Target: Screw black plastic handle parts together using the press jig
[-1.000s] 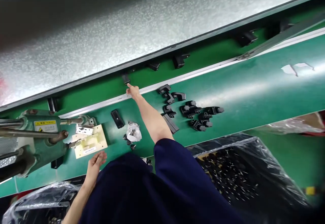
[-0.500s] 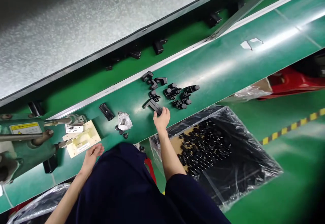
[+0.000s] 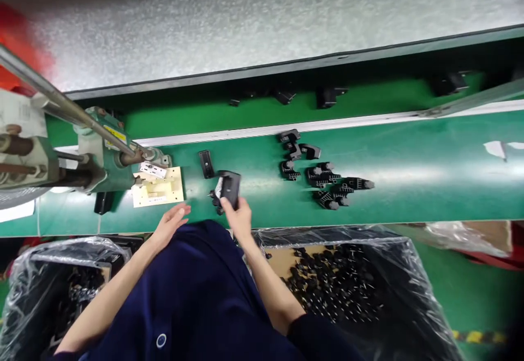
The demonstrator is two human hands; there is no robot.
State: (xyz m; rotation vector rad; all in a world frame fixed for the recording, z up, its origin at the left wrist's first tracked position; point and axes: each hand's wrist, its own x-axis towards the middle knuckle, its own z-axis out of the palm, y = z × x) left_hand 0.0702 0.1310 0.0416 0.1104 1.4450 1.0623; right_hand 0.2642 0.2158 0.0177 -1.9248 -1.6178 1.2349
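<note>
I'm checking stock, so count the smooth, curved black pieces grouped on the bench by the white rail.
3: the top piece nearest the white rail, the middle piece below it, the right-hand piece beside that. None seems hidden.

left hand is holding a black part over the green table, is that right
Wrong hand: the head view shows the right hand holding a black part over the green table, while the left hand, near the cream fixture, holds nothing visible.
</note>
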